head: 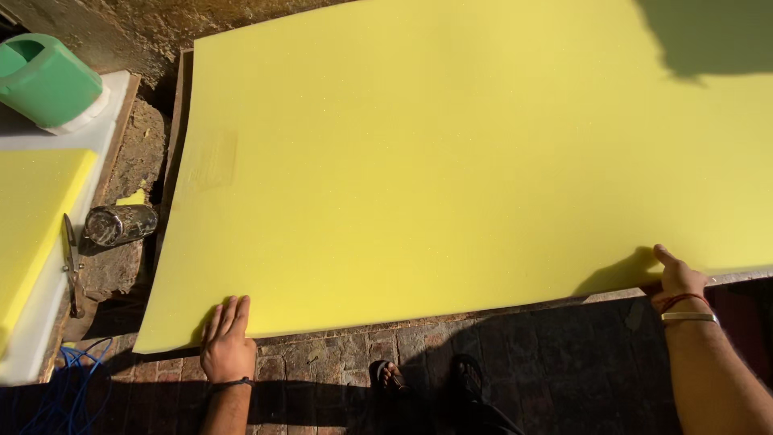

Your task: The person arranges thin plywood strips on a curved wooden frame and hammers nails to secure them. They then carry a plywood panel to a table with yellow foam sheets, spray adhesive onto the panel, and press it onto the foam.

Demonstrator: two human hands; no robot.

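I see a large yellow foam sheet [483, 161] lying flat, filling most of the view, its near edge over the brick floor [515, 362]. My left hand [227, 342] lies flat, fingers together, on the sheet's near left corner. My right hand [678, 280] grips the near edge toward the right, thumb on top, fingers hidden under the foam. Off to the left: a dark can [121, 224] on its side, scissors [72, 266] on a white board [36, 322], a green container [44, 79], blue cable [64, 387].
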